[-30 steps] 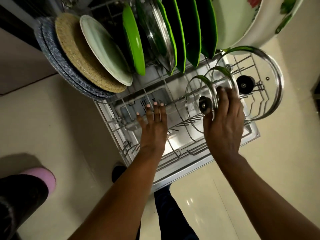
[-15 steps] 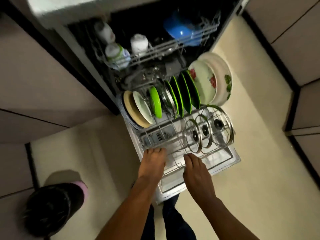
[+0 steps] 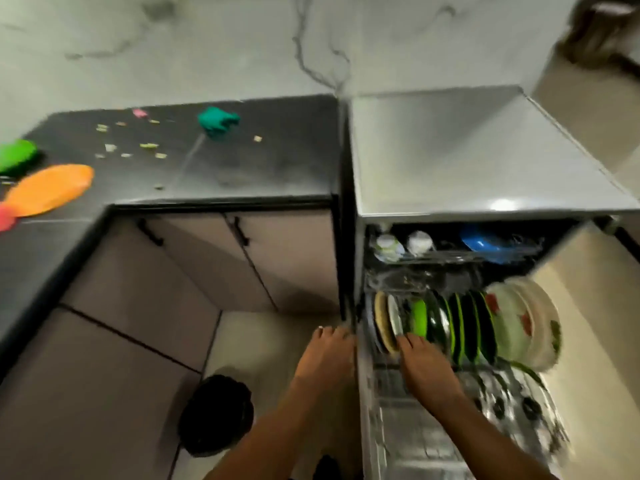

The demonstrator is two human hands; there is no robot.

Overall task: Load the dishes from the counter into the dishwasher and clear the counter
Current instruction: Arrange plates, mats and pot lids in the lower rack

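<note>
The dishwasher [image 3: 485,161] stands open with its lower rack [image 3: 415,427] pulled out. Upright in the rack are green plates [image 3: 460,327], a woven mat, a flowered white dish [image 3: 523,323] and glass lids [image 3: 512,403], all blurred. My left hand [image 3: 325,355] hovers with straight fingers just left of the rack, over the floor. My right hand [image 3: 422,365] lies flat over the rack's front part, its fingertips near the plates. Neither hand holds anything. On the dark counter [image 3: 207,168] lie an orange plate [image 3: 48,190], a green dish [image 3: 15,155] and a teal cloth [image 3: 216,121].
Food scraps are scattered on the counter [image 3: 138,143]. The upper rack holds white cups [image 3: 401,244] and a blue bowl [image 3: 491,247]. A black round bin [image 3: 214,414] stands on the floor left of the dishwasher. Cabinet doors with black handles [image 3: 239,230] sit under the counter.
The view has swung up and back, bringing the counter into sight. Both hands have left the rack's front rail; the left one now hangs beside the rack.
</note>
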